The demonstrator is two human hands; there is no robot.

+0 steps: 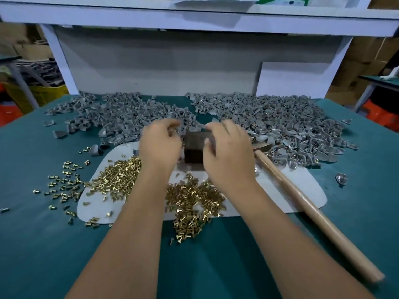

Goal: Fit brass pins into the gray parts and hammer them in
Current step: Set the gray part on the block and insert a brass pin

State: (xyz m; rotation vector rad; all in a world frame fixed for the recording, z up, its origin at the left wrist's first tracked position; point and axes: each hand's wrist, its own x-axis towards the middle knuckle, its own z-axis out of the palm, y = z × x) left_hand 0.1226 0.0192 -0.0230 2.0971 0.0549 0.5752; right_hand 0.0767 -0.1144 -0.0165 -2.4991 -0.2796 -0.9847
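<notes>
Scene: we work at a green desk (32,244), both hands over a dark block (194,151) set on a white sheet (291,190).
Left hand: our left hand (159,145) hovers beside the block, fingers curled; blur hides whether it pinches a pin, so we cannot tell.
Right hand: our right hand (226,152) pinches a gray part (204,125) over the block's far edge.
Brass pins: loose heaps of brass pins (192,201) lie on the sheet near our wrists.
Gray parts: piles of gray parts (269,117) spread across the back of the desk.
Hammer: the hammer (302,199) lies untouched at right, handle toward us.
Doing it well: we judge the part should sit flat on the block and the pin stand straight before any blow.
</notes>
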